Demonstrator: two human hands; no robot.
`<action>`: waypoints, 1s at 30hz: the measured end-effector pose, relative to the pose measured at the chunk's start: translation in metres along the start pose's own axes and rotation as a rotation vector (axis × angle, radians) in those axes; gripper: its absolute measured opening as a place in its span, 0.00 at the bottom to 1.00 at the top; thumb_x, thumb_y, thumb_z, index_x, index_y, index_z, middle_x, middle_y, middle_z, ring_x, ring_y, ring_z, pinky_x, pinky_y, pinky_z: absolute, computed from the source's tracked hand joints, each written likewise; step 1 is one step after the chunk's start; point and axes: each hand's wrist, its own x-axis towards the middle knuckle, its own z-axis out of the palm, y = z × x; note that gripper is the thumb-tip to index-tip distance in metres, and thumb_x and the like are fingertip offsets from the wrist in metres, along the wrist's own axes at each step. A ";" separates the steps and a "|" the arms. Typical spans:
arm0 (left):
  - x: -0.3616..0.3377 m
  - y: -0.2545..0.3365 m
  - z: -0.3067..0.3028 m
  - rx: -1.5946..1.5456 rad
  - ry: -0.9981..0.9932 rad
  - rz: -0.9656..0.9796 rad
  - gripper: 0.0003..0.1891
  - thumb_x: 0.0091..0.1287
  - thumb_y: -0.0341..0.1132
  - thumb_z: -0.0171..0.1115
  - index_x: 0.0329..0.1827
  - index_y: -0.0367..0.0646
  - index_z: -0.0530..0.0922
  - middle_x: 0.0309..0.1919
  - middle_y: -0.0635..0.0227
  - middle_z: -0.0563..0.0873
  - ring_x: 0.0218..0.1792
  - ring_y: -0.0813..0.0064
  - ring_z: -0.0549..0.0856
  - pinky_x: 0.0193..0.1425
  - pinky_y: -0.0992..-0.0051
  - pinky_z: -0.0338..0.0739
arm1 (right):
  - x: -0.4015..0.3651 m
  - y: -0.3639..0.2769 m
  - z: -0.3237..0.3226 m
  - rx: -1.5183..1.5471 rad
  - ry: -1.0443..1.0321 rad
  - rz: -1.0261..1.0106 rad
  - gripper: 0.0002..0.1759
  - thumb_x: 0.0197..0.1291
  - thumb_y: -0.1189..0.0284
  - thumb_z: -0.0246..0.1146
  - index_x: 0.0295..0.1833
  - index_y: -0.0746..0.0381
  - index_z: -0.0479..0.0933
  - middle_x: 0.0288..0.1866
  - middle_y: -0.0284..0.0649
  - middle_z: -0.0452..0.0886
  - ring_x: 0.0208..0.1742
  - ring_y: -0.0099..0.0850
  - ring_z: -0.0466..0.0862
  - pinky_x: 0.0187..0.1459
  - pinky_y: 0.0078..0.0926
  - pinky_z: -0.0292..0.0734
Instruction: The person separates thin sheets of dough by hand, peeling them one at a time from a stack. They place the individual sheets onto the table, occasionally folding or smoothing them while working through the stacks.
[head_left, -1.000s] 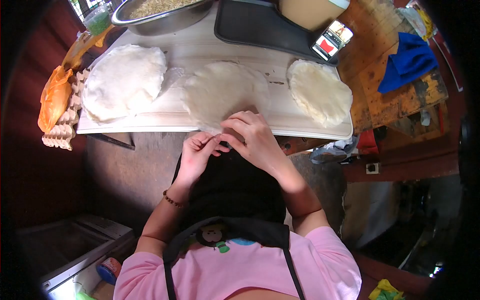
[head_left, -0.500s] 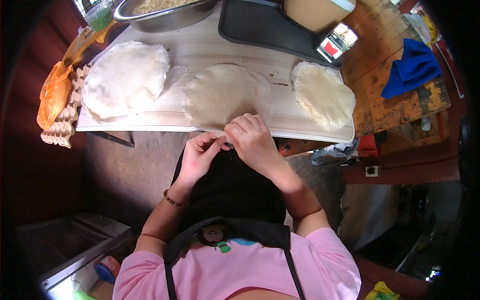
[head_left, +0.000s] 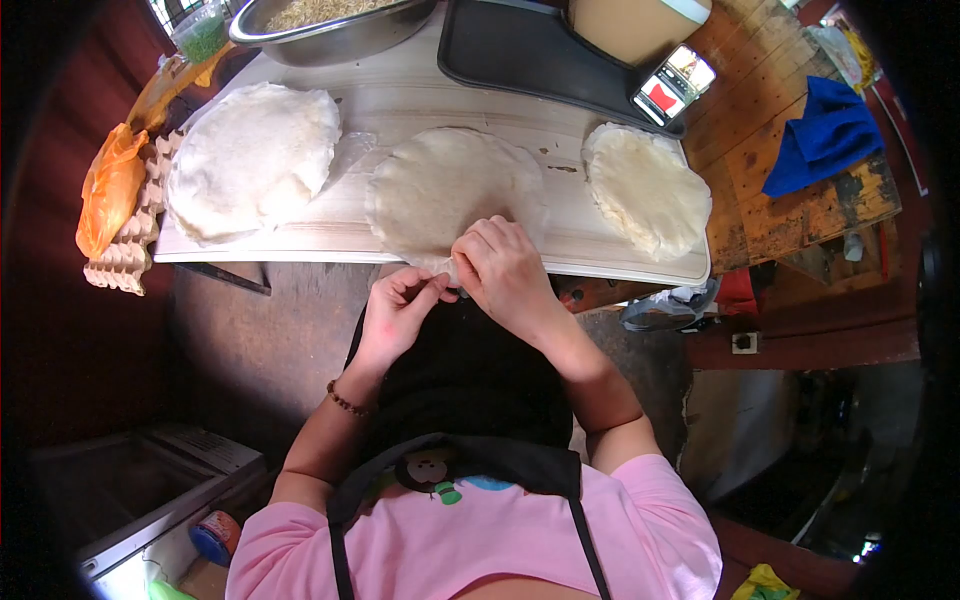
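In the middle of the table lies a stack of thin, pale round wrappers [head_left: 440, 190], its near side at the table edge. My left hand [head_left: 403, 305] pinches the near edge of a wrapper between thumb and fingers, just off the table's front edge. Close beside it, my right hand [head_left: 500, 265] has its fingers bent and pressed together on the same edge, partly hiding it. To the left is a larger, whiter wrapper stack [head_left: 255, 160]. A smaller wrapper stack [head_left: 645, 190] lies at the right end.
Behind are a metal bowl [head_left: 330, 35] of shredded filling, a black tray [head_left: 490, 50] and a phone [head_left: 672, 85] leaning on a beige container [head_left: 625, 30]. Egg cartons [head_left: 125, 255] with an orange bag [head_left: 110, 190] stand left. A blue cloth [head_left: 825, 140] lies right.
My right hand has shifted slightly up and its fingers have tilted. A bit more of the wrapper's near edge shows between my hands. My left hand has barely moved.
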 end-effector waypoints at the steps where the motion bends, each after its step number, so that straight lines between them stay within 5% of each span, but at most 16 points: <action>1: 0.000 -0.001 -0.001 0.006 0.005 -0.008 0.07 0.70 0.27 0.59 0.39 0.33 0.82 0.32 0.68 0.87 0.35 0.84 0.85 0.43 0.84 0.75 | -0.001 0.000 0.000 0.000 0.000 0.000 0.05 0.54 0.73 0.63 0.32 0.59 0.72 0.34 0.39 0.73 0.39 0.37 0.75 0.43 0.35 0.70; 6: 0.000 -0.001 0.000 -0.048 0.004 -0.016 0.06 0.70 0.27 0.59 0.41 0.33 0.82 0.33 0.67 0.87 0.36 0.82 0.85 0.44 0.83 0.77 | 0.001 -0.002 -0.011 0.187 0.028 0.021 0.08 0.54 0.72 0.66 0.39 0.60 0.77 0.36 0.38 0.78 0.40 0.37 0.78 0.45 0.35 0.70; 13: 0.000 0.005 0.003 -0.108 -0.009 -0.007 0.06 0.71 0.28 0.59 0.40 0.35 0.81 0.32 0.68 0.86 0.35 0.81 0.86 0.43 0.82 0.78 | 0.004 0.005 -0.011 0.230 -0.080 -0.009 0.04 0.54 0.72 0.66 0.34 0.60 0.80 0.33 0.35 0.79 0.38 0.35 0.79 0.45 0.33 0.69; 22: 0.001 0.004 -0.001 -0.055 0.029 0.018 0.06 0.70 0.26 0.58 0.33 0.34 0.78 0.28 0.69 0.84 0.31 0.83 0.84 0.38 0.82 0.77 | 0.002 -0.011 0.008 -0.099 0.032 -0.074 0.07 0.51 0.74 0.66 0.34 0.58 0.74 0.33 0.35 0.73 0.40 0.36 0.75 0.46 0.34 0.69; 30: -0.001 0.016 0.004 0.065 0.166 -0.099 0.07 0.69 0.28 0.58 0.32 0.34 0.76 0.25 0.70 0.82 0.27 0.81 0.85 0.30 0.83 0.77 | 0.002 -0.016 0.017 -0.063 0.146 0.163 0.07 0.53 0.73 0.64 0.33 0.58 0.71 0.33 0.38 0.72 0.40 0.38 0.74 0.46 0.37 0.68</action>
